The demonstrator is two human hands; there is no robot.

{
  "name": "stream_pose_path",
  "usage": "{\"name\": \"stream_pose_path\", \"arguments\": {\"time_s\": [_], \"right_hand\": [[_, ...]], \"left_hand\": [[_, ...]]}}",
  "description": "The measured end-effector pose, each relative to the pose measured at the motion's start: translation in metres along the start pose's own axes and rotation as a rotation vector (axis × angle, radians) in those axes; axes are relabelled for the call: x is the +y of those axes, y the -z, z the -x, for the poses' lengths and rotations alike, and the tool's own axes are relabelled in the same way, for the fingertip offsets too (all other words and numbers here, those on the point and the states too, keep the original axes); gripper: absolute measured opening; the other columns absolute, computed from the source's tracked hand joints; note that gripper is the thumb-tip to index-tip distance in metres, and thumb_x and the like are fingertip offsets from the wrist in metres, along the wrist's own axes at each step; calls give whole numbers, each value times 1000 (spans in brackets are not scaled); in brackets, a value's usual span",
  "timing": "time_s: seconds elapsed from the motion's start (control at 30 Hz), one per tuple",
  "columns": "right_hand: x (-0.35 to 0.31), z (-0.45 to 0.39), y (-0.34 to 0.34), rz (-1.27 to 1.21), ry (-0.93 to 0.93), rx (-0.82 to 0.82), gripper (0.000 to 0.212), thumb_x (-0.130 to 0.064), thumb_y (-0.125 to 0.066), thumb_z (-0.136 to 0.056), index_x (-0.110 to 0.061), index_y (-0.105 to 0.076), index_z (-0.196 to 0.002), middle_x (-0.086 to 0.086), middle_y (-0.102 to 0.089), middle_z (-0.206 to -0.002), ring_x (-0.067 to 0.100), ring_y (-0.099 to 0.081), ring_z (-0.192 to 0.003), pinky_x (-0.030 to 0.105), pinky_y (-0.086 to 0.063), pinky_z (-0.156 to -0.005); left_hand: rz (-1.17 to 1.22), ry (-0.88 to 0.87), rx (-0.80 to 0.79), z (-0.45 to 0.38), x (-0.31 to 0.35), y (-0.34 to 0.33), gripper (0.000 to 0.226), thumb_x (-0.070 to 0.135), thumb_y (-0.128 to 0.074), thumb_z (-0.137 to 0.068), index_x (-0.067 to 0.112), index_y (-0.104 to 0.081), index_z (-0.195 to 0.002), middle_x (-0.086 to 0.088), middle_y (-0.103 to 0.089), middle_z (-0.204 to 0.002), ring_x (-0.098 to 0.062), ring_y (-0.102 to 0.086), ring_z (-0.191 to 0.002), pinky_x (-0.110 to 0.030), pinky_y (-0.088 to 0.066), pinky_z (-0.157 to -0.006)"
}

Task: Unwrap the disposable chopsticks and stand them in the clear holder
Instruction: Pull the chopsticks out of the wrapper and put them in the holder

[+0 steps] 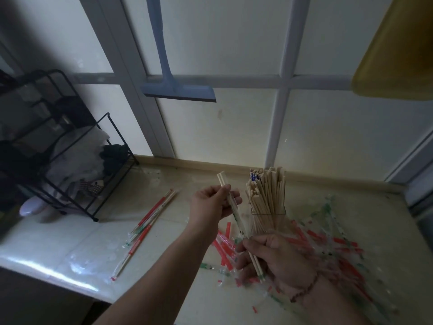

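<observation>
a: pinching the upper part of a wrapped pair of chopsticks [230, 202], the left hand [212, 204] has its fingers curled round the clear sleeve, thumb side toward the camera.

b: and the other end?

a: the right hand [273, 256] grips the lower part, fingers closed around it, so the pair runs on a slant between both hands. the top sticks out bare above the left fingers, and the bottom tip shows below the right palm.

b: where is the clear holder?

a: the clear holder [268, 218] stands just beyond the right hand, packed with bare chopsticks [264, 191] standing upright and fanning a little.

b: what lies around it?

a: a heap of empty wrappers [328, 245], red, green and clear, is spread over the counter [70, 252] to the right of and in front of the holder. a few still-wrapped pairs [147, 221] lie together on the left, well apart from the hands. further left is a black wire rack [70, 160] with cloths in it. a blue squeegee [179, 92] hangs on the window behind.
</observation>
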State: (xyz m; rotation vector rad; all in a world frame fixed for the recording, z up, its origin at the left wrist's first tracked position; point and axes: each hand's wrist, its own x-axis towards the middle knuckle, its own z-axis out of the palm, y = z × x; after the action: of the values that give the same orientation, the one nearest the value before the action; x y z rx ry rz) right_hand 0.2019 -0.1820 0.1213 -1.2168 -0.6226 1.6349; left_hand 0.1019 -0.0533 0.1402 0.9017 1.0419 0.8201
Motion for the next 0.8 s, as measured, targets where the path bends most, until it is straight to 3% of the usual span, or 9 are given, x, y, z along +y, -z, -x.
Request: {"name": "stream_pose_path", "arguments": {"time_s": [0.27,0.43,0.53,0.6,0.7,0.8], "right_hand": [[-6,-14,1,23,3,58,27,-17,-53,-93,9,-61,-94,21,-69,-72,24,-68,-55,31,-58,-56],[-3,-2,16,245,-16,81,82,-72,-54,-79,4,-60,-108,33,-67,-100,46,-68,-92,58,-55,-84],[9,5,23,223,-49,130,52,-52,-56,-84,-3,-63,-100,23,-73,-85,36,-72,-75,36,-58,-60],[15,8,23,295,-57,111,31,-29,-58,-93,0,-66,-86,20,-73,-76,29,-71,-64,31,-53,-57],[19,11,22,324,-12,140,30,-10,-54,-97,-4,-67,-71,19,-70,-67,29,-67,-54,31,-50,-55],[21,19,29,361,76,189,31,-13,-60,-91,-9,-67,-61,20,-66,-59,27,-63,-49,31,-45,-52]], "left_hand": [[-1,60,-20,11,-24,-2,14,10,-61,-94,-1,-65,-87,-15,-73,-78,-23,-72,-73,-36,-59,-71],[120,77,98,-9,-15,10,15,9,-60,-95,-5,-65,-93,-18,-71,-77,-24,-73,-73,-31,-60,-66],[196,77,166,-21,-11,25,16,8,-58,-96,-6,-64,-97,-20,-72,-87,-22,-74,-73,-28,-60,-62],[201,69,189,-27,-12,31,17,9,-58,-96,-7,-63,-99,-21,-72,-90,-22,-74,-75,-27,-59,-62],[190,81,180,-32,-16,33,17,10,-57,-97,-6,-63,-99,-21,-71,-90,-24,-74,-79,-30,-60,-66],[234,112,210,-45,-14,38,16,11,-54,-99,-3,-61,-97,-20,-71,-94,-24,-72,-85,-32,-61,-73]]}}
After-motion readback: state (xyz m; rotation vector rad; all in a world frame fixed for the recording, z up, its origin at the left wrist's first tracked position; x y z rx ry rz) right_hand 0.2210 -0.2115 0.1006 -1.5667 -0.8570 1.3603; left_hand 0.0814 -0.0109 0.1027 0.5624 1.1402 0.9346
